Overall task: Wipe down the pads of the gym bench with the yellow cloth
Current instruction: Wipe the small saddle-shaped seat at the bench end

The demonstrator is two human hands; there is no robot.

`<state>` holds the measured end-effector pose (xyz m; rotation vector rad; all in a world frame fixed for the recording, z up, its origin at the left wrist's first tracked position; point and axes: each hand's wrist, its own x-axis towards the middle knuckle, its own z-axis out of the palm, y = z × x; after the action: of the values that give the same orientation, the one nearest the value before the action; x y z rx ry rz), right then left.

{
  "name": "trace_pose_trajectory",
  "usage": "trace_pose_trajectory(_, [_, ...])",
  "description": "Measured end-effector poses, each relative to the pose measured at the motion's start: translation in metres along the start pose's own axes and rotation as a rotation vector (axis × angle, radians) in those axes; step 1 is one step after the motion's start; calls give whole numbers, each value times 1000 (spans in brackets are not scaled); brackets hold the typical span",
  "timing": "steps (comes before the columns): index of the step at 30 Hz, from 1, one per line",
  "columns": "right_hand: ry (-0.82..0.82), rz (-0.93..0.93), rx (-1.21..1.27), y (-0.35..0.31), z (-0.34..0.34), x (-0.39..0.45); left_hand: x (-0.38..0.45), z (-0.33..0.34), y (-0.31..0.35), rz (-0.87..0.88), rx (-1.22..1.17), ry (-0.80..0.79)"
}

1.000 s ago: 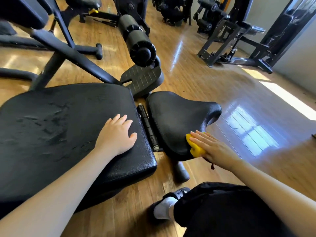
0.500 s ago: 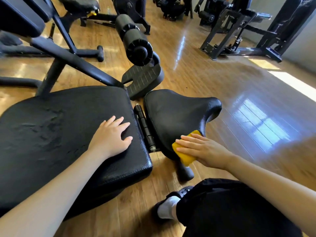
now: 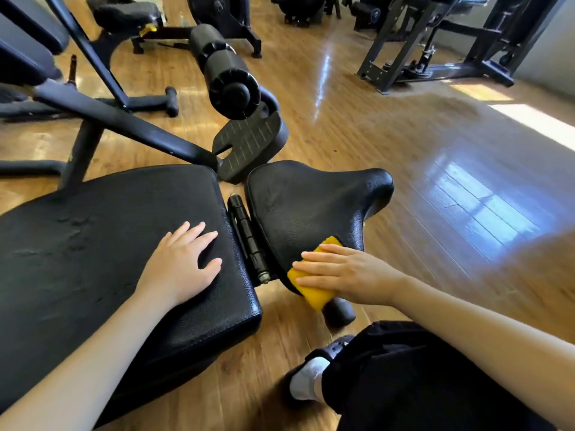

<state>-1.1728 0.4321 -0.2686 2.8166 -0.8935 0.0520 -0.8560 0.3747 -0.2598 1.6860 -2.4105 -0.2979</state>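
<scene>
The gym bench has a large black back pad (image 3: 93, 250) on the left and a smaller black seat pad (image 3: 308, 200) to its right, joined by a black hinge (image 3: 245, 234). My left hand (image 3: 180, 265) rests flat on the back pad near its right edge, fingers spread. A folded yellow cloth (image 3: 314, 290) lies against the near edge of the seat pad. My right hand (image 3: 345, 275) presses it there with straight fingers pointing left.
A black foam roller (image 3: 224, 70) and a ribbed footplate (image 3: 249, 144) stand just beyond the pads. Black bench frame tubes (image 3: 118, 122) cross at the left. More machines (image 3: 435, 45) stand at the back. My shoe and sock (image 3: 314, 374) are on the wooden floor below.
My right hand has slid the yellow cloth leftward along the near edge of the seat pad, toward the hinge. My left hand has stayed on the back pad.
</scene>
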Motion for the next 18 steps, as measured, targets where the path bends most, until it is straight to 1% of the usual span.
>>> trace_pose_trajectory(2, [40,7,29,12,1,-10,0,-1,1,-1,-7,4])
trace_pose_trajectory(6, [98,41,55,15,4,-15,-1,-2,1,2,-13,12])
trace_pose_trajectory(8, [126,97,59,19,2,-26,-1,-2,2,3,-13,13])
trace_pose_trajectory(11, [136,242,100,29,0,-46,-2,-3,2,-2,-19,9])
trace_pose_trajectory(13, [167,427,200,34,2,-57,-2,-3,2,-3,-21,6])
trace_pose_trajectory(15, [255,718,381,40,2,-66,-2,-3,2,-6,-18,10])
trace_pose_trajectory(16, [320,860,462,43,1,-67,-2,-3,3,-8,-22,14])
trace_pose_trajectory(18, [501,1046,617,44,0,-58,-1,-3,5,-20,-34,13])
